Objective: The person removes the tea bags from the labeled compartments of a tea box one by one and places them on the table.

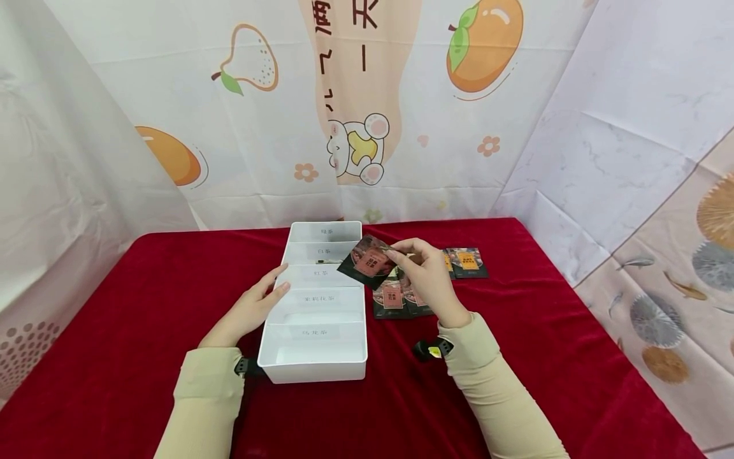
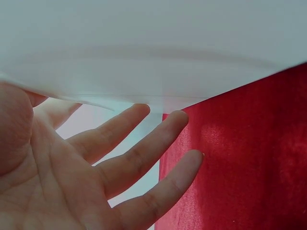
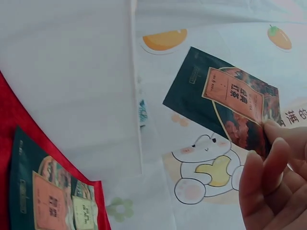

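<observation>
A dark tea packet (image 1: 369, 261) with a reddish label is pinched at one corner by my right hand (image 1: 427, 274). It is held tilted above the table, over the right edge of a white divided box (image 1: 312, 371). The right wrist view shows the thumb and fingers on the end of the same packet (image 3: 201, 86). My left hand (image 1: 246, 310) rests at the box's left side, its thumb near the rim. In the left wrist view its fingers (image 2: 139, 163) are spread and fairly straight beside the white wall (image 2: 144, 43).
Reddish-label packets (image 1: 391, 307) lie right of the box, partly behind my right hand. Orange-label packets (image 1: 469, 263) lie farther right. Labelled dividers (image 1: 321, 298) split the box into several compartments. A red cloth (image 1: 132, 306) covers the table, with a printed curtain (image 1: 258, 140) behind.
</observation>
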The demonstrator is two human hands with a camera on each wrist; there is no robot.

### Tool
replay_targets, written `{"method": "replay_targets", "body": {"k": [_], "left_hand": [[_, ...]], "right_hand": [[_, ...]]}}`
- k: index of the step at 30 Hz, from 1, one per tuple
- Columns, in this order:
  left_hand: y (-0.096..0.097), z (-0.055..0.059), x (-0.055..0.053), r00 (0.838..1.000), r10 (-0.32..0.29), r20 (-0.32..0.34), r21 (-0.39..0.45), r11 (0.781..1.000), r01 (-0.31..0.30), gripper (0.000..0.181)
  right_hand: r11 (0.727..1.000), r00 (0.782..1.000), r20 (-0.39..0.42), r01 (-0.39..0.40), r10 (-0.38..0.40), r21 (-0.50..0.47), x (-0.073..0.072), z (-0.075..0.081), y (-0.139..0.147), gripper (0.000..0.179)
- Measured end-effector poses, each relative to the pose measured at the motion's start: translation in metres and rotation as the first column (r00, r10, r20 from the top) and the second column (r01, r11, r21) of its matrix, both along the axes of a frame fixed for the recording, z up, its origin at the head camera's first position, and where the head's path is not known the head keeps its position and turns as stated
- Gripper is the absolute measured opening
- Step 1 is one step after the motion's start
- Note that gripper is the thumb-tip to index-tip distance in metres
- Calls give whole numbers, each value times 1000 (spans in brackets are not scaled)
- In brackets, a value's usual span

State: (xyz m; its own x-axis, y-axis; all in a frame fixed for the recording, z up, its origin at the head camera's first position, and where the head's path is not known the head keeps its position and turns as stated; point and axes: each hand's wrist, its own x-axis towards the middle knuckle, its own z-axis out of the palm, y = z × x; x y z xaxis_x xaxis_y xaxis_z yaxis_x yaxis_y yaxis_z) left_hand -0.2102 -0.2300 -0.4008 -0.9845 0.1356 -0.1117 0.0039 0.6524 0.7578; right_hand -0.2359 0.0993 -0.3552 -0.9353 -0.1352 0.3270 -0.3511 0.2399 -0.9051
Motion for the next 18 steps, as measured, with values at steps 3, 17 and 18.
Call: {"method": "replay_targets", "body": {"k": [3,17,18], "left_hand": [[0,0,1,1000,1,2,-1,1000,-1,66],[1,1,0,1000,7,16,-3,1000,-7,66],[0,1,0,1000,8,16,-4,1000,-8,66]], "right_hand": [[1000,1000,7,9,-9,-6,1,4,4,17],[998,999,35,-7,9,-67,-4,12,23,20],[998,999,38,0,3,-68,-5,13,24,20]]}}
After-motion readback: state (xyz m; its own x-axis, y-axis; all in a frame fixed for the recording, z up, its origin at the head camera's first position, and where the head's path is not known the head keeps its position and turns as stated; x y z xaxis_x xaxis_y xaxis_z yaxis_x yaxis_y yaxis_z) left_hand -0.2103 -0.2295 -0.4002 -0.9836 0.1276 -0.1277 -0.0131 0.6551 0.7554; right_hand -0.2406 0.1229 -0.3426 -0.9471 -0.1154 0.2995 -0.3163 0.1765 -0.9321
